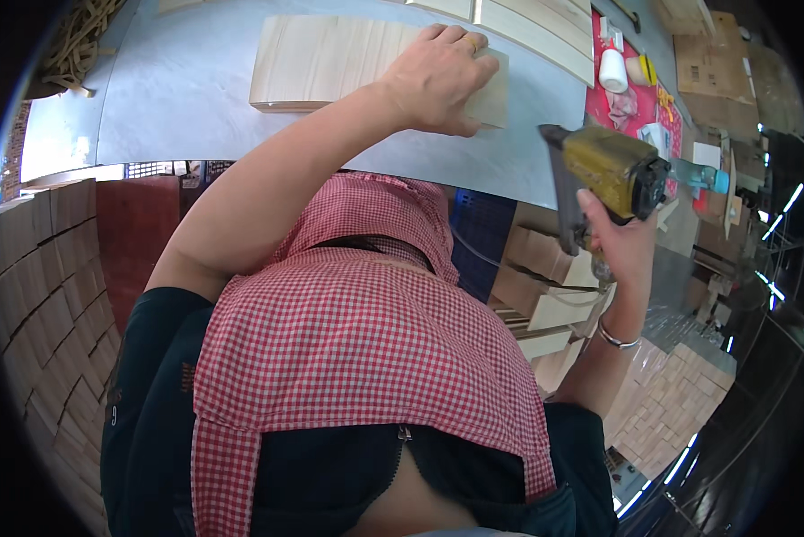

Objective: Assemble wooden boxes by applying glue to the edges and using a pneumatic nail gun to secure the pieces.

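Observation:
A long, pale wooden piece (321, 63), box-like in shape, lies on the grey-white tabletop (178, 107). My left hand (442, 80) grips its right end from above, fingers bent towards the far edge and thumb at the near side. To the right, off the table's front edge, my right hand (619, 242) is wrapped around the handle of a yellow and black nail gun (603, 166). The gun's dark nose end is raised, apart from the wood. A hose hangs near its handle.
More pale boards (536, 36) lie along the table's far side. A red patterned cloth (621, 98) at right bears a white bottle (612, 70) and a yellow-rimmed tape roll (639, 70). Wood blocks (53, 295) are stacked at left; a pallet stack (675, 403) stands at lower right.

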The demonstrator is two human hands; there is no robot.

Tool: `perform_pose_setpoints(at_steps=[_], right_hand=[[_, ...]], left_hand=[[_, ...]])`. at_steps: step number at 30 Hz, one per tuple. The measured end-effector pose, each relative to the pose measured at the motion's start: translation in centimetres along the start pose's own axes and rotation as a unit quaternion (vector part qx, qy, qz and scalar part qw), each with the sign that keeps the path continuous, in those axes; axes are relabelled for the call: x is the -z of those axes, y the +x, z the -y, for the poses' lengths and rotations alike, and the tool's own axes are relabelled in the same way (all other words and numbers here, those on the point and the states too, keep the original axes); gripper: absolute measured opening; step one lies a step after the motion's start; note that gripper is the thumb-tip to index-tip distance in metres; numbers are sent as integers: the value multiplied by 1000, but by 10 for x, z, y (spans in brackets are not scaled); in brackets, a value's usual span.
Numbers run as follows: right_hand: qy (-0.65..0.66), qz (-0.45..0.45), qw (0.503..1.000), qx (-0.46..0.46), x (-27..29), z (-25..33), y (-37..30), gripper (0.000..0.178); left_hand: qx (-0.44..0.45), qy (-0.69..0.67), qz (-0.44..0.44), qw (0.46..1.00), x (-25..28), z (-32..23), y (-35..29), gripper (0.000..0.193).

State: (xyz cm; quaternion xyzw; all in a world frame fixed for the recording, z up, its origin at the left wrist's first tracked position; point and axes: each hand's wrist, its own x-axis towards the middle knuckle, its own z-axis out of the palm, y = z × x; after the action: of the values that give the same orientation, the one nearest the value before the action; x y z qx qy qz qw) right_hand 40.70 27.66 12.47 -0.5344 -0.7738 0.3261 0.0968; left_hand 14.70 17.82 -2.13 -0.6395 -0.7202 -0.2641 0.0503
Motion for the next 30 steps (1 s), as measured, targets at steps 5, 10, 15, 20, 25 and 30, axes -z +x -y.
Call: perform_pose_setpoints(at_steps=[5,10,15,20,25,30], right_hand=[[20,71,989,125,-17,17,-12,29],[8,102,993,53,-18,30,-11,29],[3,109,991,80,-24,27,-9,26],[-24,113,992,-52,-26,42,-18,23],[-35,118,992,-40,-29,51,-15,21],[26,61,998,14,-25,35,-29,22]], left_hand=[[4,10,-14,1000,-2,-1,1,54],[8,-3,0,1000,1,-2,0,54],[7,1,-11,1000,0,-3,1,54],[10,9,11,1000,2,-3,1,57],[-18,44,-17,999,20,14,-17,69],[140,4,268,953,142,64,-59,51]])
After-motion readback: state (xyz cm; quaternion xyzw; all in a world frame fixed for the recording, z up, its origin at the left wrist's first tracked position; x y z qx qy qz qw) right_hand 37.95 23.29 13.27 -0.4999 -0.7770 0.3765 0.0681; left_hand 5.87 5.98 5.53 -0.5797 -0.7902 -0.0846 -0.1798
